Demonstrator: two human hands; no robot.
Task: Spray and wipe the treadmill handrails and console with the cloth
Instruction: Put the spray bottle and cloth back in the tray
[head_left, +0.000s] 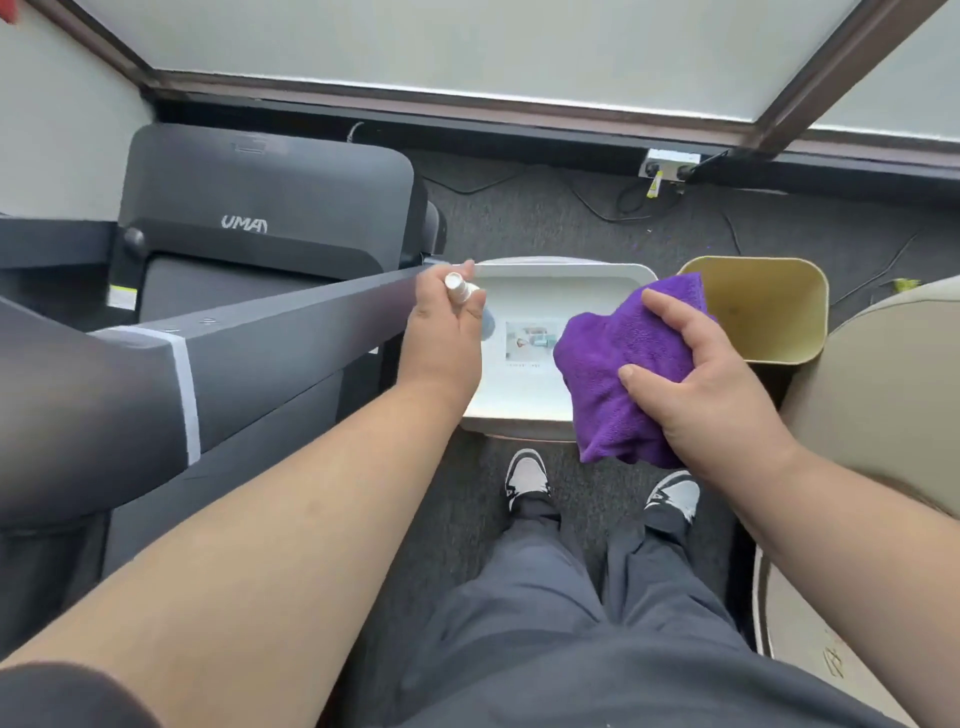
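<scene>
Apparently early or between passes. Left hand grips spray bottle, white cap up, over white tray at 12 o'clock of feet. Right hand clutches bunched purple cloth, at 3 o'clock of left hand. Treadmill handrail at 9 o'clock, untouched by either hand; no wetness visible. Console out of view. Judgement: spraying and wiping of handrails and console likely left.
</scene>
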